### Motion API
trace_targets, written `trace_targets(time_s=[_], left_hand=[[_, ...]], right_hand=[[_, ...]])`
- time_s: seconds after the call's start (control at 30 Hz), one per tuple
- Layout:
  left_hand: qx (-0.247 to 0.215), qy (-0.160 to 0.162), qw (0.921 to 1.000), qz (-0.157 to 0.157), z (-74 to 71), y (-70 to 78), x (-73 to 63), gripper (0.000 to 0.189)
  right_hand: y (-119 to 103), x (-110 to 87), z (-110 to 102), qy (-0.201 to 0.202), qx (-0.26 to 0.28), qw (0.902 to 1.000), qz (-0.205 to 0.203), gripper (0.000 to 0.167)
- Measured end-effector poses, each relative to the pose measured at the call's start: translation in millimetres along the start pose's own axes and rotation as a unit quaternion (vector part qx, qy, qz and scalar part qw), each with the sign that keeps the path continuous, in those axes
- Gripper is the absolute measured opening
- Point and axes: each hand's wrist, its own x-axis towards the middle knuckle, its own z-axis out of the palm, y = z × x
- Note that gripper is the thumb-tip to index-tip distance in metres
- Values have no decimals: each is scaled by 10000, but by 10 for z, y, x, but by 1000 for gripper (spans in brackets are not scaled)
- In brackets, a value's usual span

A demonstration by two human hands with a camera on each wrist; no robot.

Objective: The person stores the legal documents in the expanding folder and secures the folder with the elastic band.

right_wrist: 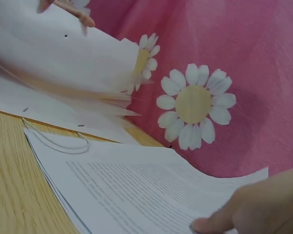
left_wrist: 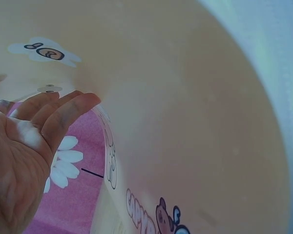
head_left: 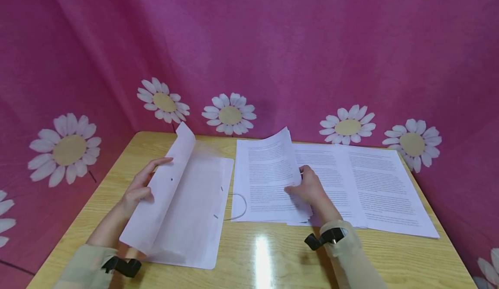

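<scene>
A folder (head_left: 195,211) lies at the left of the table with its cover lifted. My left hand (head_left: 142,183) holds the curved cover (head_left: 165,193) by its outer edge. In the left wrist view, the cover's outside carries cartoon animal pictures (left_wrist: 168,219), and the fingers (left_wrist: 63,117) lie along its edge. Beside the folder is a stack of printed sheets (head_left: 265,172), its top far corner curling up. My right hand (head_left: 309,189) grips this stack at its right edge, thumb on top; its other fingers are mostly hidden.
More printed pages (head_left: 383,185) lie to the right, partly under the gripped stack. A thin white cord loop (head_left: 244,204) runs from the folder's edge over the stack's left side. A pink curtain with daisies (head_left: 273,55) hangs behind the wooden table (head_left: 288,254).
</scene>
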Motion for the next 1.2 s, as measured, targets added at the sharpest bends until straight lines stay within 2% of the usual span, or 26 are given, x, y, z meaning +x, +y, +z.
trace_targets(time_s=[0.1,0.17,0.3,0.37,0.77,1.2], left_hand=[[8,32,10000,-69,2,11,-4,85],[32,57,9999,-98,2,15,-4,85],[78,76,9999,-116,6,19,-2,85],[82,76,9999,-123,8,19,-1,85],[58,52,10000,-41,3,-2,5,85],[52,49,9999,-116,7,-8,4,85]], right_hand=[[14,-6,-42,-188,265,9994,-156,78],[28,-7,-83,-470,638,9965,-261,85],[63,-6,-160,-1104,1635,9798,-342,88],[77,-7,-187,-1316,1918,9720,-343,90],[164,-41,-166,-1420,2143,9658,-344,105],[173,-102,-151,-1389,2290,9628,-347,106]])
